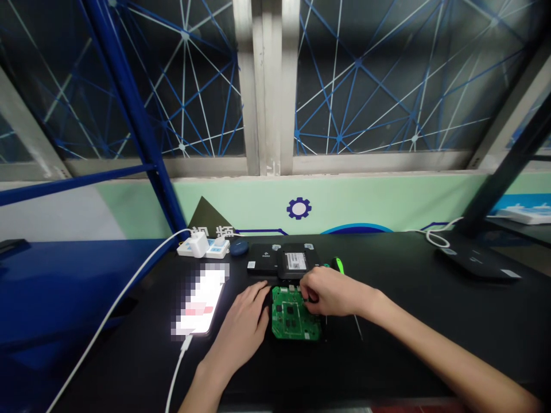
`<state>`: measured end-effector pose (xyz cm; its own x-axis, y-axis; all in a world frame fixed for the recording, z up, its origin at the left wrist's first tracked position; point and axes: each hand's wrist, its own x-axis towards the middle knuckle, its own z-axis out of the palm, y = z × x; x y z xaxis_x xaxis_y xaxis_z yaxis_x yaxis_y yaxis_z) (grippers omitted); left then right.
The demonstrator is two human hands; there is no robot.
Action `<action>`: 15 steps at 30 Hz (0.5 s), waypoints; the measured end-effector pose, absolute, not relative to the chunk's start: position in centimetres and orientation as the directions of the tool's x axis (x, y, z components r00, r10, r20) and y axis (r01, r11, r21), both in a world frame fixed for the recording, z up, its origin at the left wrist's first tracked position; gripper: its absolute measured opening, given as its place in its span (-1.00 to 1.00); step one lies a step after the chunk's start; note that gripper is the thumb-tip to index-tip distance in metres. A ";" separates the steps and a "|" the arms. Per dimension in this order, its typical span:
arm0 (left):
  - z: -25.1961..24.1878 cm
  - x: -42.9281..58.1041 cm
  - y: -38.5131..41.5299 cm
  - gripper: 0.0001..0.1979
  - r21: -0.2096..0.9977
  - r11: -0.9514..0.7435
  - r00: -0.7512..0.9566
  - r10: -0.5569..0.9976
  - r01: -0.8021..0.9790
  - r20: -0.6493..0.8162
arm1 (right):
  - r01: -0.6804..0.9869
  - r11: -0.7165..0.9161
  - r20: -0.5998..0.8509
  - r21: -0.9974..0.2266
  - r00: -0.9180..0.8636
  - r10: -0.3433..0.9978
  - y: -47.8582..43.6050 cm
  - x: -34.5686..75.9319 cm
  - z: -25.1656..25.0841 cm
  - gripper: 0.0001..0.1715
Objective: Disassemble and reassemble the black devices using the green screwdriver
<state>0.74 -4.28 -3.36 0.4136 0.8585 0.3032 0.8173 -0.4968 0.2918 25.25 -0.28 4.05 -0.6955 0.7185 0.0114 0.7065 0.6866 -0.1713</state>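
Observation:
A green circuit board (297, 314) in a dark square casing lies flat on the black table. My left hand (249, 312) rests along the board's left side, fingers stretched out and touching its edge. Over the upper right part of the board, my right hand (322, 291) is closed, fingers curled and pinched; what they hold, if anything, is hidden. Behind my right wrist shows a bright green handle (338, 265). A thin metal rod (359, 328) appears below that wrist, roughly in line with the handle; my arm covers the stretch between them.
Black boxes, one with a white label (296, 261), lie just behind the board. A lit phone (200, 304) on a white cable is at left, near a power strip (183, 249) and a round blue case (239, 248). Another black device (477, 264) lies far right.

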 end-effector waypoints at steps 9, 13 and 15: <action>-4.1 0.9 -3.9 -0.56 0.184 -0.483 0.417 0.856 0.856 0.305 | 0.630 0.716 0.140 -0.302 -0.713 0.687 0.2 26.2 2.7 -0.93; -3.9 0.8 -3.9 -0.55 0.180 -0.485 0.422 0.856 0.856 0.299 | 0.582 0.709 0.207 -0.398 -0.696 0.688 0.2 26.4 2.2 -0.95; -3.8 0.8 -3.9 -0.55 0.185 -0.483 0.420 0.858 0.856 0.297 | 0.561 0.686 0.243 -0.463 -0.664 0.707 0.3 26.7 2.1 -0.96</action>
